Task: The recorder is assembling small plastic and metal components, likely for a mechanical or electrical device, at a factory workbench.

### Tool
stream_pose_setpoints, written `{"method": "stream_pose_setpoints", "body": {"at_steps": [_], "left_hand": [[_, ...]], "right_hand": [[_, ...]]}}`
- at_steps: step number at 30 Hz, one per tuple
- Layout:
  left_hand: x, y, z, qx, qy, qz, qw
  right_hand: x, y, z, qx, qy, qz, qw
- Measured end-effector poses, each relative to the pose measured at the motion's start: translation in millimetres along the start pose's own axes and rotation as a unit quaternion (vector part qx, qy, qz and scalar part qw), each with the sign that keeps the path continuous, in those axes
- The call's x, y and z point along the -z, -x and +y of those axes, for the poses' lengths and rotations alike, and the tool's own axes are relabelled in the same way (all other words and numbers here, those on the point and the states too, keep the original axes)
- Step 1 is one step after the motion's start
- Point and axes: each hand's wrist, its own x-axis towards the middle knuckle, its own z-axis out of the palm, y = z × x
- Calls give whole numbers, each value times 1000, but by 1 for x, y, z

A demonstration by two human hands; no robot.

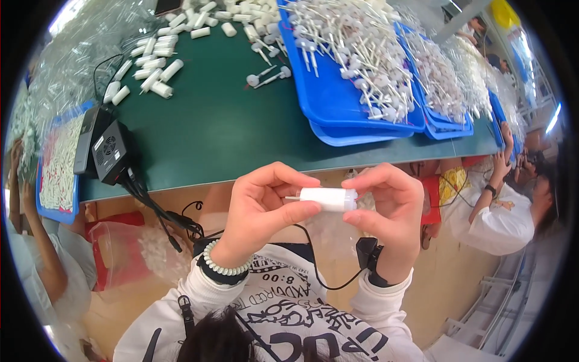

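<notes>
both grips pinching white tube (pixel 329 199): left hand (pixel 262 208) on stem end, right hand (pixel 389 211) on cap end.

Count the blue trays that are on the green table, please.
4 at least: one at the left table edge, two stacked at the centre-right, upper and lower, and one further right. More may be hidden beneath the white parts.

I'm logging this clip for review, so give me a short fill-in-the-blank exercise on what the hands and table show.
1. Both hands, left hand and right hand, hold one small white ____ between them.
2. The table top is dark ____.
3. The trays heaped with white parts are ____.
4. A beaded ____ circles the left wrist.

Missing words: tube; green; blue; bracelet
</notes>
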Motion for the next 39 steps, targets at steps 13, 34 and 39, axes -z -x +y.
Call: {"method": "stream_pose_setpoints", "body": {"at_steps": [13,34,39], "left_hand": [[0,-23,-156,52,-449,-226,863],[37,2,-238,8,-594,-133,794],[47,6,-248,43,-572,-122,810]], "right_hand": [[79,122,95,-156,71,319,932],[50,125,315,-354,318,-15,879],[54,80,178,-416,463,-197,757]]}}
